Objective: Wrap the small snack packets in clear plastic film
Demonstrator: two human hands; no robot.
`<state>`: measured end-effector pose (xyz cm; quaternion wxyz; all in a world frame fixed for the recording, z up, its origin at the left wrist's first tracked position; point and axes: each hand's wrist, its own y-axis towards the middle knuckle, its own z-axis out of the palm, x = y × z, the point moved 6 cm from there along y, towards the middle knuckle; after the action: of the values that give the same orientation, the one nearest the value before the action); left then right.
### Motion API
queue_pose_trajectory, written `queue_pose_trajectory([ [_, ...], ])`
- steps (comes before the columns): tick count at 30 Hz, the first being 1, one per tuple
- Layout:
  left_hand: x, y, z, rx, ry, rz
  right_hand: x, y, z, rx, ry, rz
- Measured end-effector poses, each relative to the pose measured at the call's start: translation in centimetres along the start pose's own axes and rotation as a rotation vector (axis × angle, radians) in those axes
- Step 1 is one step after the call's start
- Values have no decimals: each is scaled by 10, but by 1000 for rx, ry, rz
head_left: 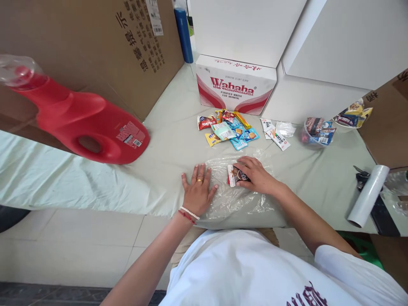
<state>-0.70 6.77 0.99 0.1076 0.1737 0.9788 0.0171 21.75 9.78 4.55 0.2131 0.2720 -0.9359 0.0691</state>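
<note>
A sheet of clear plastic film (236, 204) lies wrinkled on the cloth-covered table before me. My left hand (197, 193) rests flat with fingers spread at the film's left edge, holding nothing. Over the middle of the film, my right hand (256, 176) has its thumb and fingers around a small brown, white and red snack packet (235, 175). Part of that packet is hidden under the fingers. Just beyond the film sits a loose pile of wrapped snacks (234, 131) in blue, yellow, red and pale green. Right of the pile are white stick packets (276, 135).
A Wahaha water carton (236, 85) stands at the back, with white boxes behind it. A large red bottle (92, 123) is at left. Toward the right are a clear tub of snacks (310, 140), another snack bowl (350, 121), a film roll (368, 195) and scissors (361, 172).
</note>
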Motion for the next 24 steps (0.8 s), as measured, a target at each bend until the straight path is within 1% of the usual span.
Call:
queue_pose_trajectory([
  [1, 0, -3, -4, -51, -1, 20, 1, -7, -7, -47, 19, -7],
  [2, -2, -7, -8, -97, -16, 89, 3, -18, -14, -87, 48, -14],
  [3, -7, -12, -11, -124, -50, 206, 4, -30, -19, -106, 84, -23],
  [4, -13, -18, -13, -122, -102, 356, 5, -45, -22, -100, 122, -34],
  [5, -18, -25, -13, -92, -170, 505, 6, -61, -21, -71, 156, -46],
  [6, -21, -31, -13, -44, -243, 620, 7, -77, -18, -28, 184, -58],
  [7, -20, -36, -12, 12, -310, 688, 8, -93, -12, 12, 203, -64],
  [8, -17, -39, -10, 71, -364, 713, 7, -107, -5, 33, 216, -61],
  [9, -12, -40, -7, 126, -401, 707, 6, -118, 3, 30, 226, -46],
  [11, -3, -40, -1, 213, -434, 676, 1, -134, 15, -29, 251, -11],
  [13, 4, -37, 3, 279, -456, 663, -4, -139, 21, -104, 290, 10],
  [15, 8, -31, 4, 321, -506, 634, -7, -136, 20, -120, 345, 13],
  [18, 9, -18, -2, 358, -636, 539, -13, -124, 5, -52, 429, 64],
  [20, 11, -6, -8, 374, -725, 425, -20, -115, -10, -13, 469, 131],
  [22, 14, 8, -14, 367, -787, 295, -29, -102, -25, -8, 502, 185],
  [24, 19, 25, -20, 332, -827, 190, -39, -86, -37, -27, 525, 222],
])
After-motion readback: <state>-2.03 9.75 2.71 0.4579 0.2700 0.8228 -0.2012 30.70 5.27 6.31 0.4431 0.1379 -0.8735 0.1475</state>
